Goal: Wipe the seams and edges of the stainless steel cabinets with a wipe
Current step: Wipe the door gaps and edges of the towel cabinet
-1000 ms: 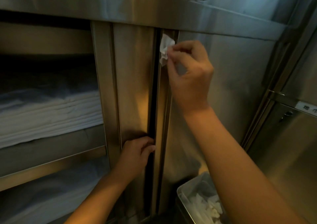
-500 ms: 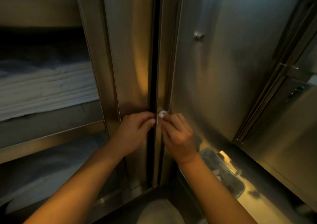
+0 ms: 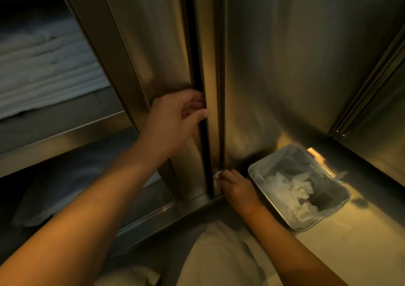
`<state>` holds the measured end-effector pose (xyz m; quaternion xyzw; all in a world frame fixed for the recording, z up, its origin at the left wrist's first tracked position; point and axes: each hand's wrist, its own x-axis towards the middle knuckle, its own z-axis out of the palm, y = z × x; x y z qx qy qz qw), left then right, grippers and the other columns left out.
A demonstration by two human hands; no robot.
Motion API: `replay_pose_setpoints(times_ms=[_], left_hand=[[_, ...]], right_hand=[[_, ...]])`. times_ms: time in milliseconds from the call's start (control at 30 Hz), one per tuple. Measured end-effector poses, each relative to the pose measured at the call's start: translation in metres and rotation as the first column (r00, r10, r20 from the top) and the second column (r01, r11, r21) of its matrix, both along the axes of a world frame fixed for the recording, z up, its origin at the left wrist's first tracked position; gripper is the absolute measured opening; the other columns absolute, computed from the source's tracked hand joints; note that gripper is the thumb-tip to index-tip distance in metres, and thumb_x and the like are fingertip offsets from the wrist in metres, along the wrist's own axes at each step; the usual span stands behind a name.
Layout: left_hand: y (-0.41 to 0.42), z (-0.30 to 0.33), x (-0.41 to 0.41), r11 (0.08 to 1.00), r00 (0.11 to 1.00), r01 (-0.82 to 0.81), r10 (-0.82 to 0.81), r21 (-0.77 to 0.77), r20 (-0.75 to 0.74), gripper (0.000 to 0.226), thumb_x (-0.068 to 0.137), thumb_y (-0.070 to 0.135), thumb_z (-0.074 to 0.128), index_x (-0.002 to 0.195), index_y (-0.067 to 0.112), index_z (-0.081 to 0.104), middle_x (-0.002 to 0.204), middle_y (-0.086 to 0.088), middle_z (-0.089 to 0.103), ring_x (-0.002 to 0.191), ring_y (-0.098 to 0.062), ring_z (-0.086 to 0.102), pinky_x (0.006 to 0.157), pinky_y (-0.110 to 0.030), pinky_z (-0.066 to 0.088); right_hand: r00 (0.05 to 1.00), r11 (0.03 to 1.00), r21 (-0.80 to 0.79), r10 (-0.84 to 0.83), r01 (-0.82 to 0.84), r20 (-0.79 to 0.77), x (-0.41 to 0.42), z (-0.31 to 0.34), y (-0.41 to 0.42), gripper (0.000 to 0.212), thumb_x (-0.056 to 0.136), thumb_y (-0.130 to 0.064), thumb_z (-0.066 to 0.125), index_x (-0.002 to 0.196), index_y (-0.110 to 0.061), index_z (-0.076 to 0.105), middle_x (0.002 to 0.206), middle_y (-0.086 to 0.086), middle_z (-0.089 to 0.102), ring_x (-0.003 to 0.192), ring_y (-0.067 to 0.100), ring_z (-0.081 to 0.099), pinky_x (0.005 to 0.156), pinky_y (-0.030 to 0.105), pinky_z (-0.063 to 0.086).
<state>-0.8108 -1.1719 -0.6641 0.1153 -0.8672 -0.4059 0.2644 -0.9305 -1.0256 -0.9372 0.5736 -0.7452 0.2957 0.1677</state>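
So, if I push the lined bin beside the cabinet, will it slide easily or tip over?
The bin looks thin-walled and holds only crumpled wipes, so it is probably light. On the smooth floor it would likely slide easily. Low and wide, it seems unlikely to tip.

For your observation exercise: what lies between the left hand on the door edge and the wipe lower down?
In the head view, only bare steel edge and dark seam separate the left hand from the wipe.
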Motion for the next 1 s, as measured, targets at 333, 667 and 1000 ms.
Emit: replay_pose_setpoints(times_ms=[333, 667, 1000], left_hand=[[0.002, 0.0, -0.001, 1.0, 1.0, -0.016, 0.016, -0.022, -0.005, 0.036, 0.093, 0.011, 0.075, 0.118, 0.031, 0.059, 0.1, 0.024, 0.066, 0.099, 0.014, 0.066, 0.086, -0.006, 0.051], [0.003, 0.002, -0.003, 0.999, 0.999, -0.035, 0.036, 0.004, -0.003, 0.033, 0.092, 0.006, 0.076, 0.111, 0.031, 0.064, 0.095, 0.018, 0.07, 0.097, 0.008, 0.07, 0.086, -0.01, 0.053], [-0.006, -0.001, -0.007, 0.997, 0.999, -0.022, 0.02, 0.069, 0.036, 0.027, 0.092, 0.002, 0.073, 0.112, 0.021, 0.07, 0.103, 0.005, 0.077, 0.102, -0.003, 0.072, 0.093, -0.02, 0.056]], right_hand=[[0.984, 0.871, 0.49, -0.115, 0.033, 0.136, 0.014, -0.095, -0.004, 0.03, 0.104, -0.004, 0.045, 0.122, -0.005, 0.068, 0.128, 0.015, 0.062, 0.119, 0.031, 0.055, 0.098, 0.036, 0.042], [0.863, 0.933, 0.314, -0.299, 0.175, 0.407, 0.03, -0.088, 0.006, 0.01, 0.095, -0.005, 0.064, 0.094, -0.011, 0.072, 0.101, 0.006, 0.066, 0.093, 0.029, 0.067, 0.083, 0.033, 0.053], [0.931, 0.87, -0.458, -0.007, 0.186, 0.364, 0.032, 0.151, 0.012, 0.009, 0.088, 0.006, 0.075, 0.096, 0.001, 0.076, 0.104, 0.008, 0.07, 0.097, 0.011, 0.067, 0.089, 0.019, 0.052]])
